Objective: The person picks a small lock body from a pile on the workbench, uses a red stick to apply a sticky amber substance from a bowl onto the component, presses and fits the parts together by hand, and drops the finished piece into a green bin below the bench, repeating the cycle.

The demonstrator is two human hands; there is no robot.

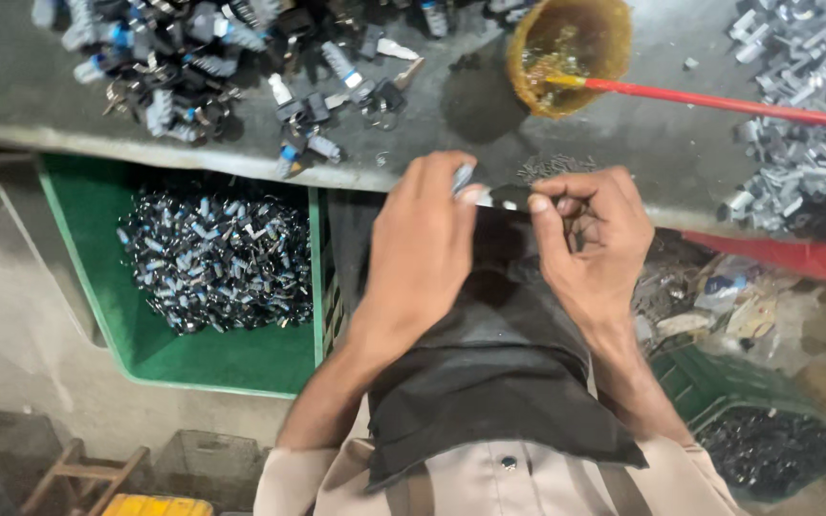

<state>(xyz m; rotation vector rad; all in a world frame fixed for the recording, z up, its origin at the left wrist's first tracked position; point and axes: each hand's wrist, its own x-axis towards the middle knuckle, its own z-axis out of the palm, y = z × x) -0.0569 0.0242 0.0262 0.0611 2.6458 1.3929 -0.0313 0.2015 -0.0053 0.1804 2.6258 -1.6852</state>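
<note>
**Small part held between both hands at the bench edge**

Nearest the camera, a dark cloth [499, 382] was draped over the lap. Above it, the left hand [423, 253] and right hand [590, 239] were closed, fingertips pinched on a small dark-and-silver part [489, 194], held between them at the edge of the grey bench [623, 153] (probably so that loose pieces stayed within reach). Left and below, a green crate [97, 287] was set under the bench edge, apparently to catch like parts. Farther off lay a pile of similar parts [184, 57], a brown bowl [571, 53] with a red-handled brush [719, 100], and silver pieces [795, 96].
</note>
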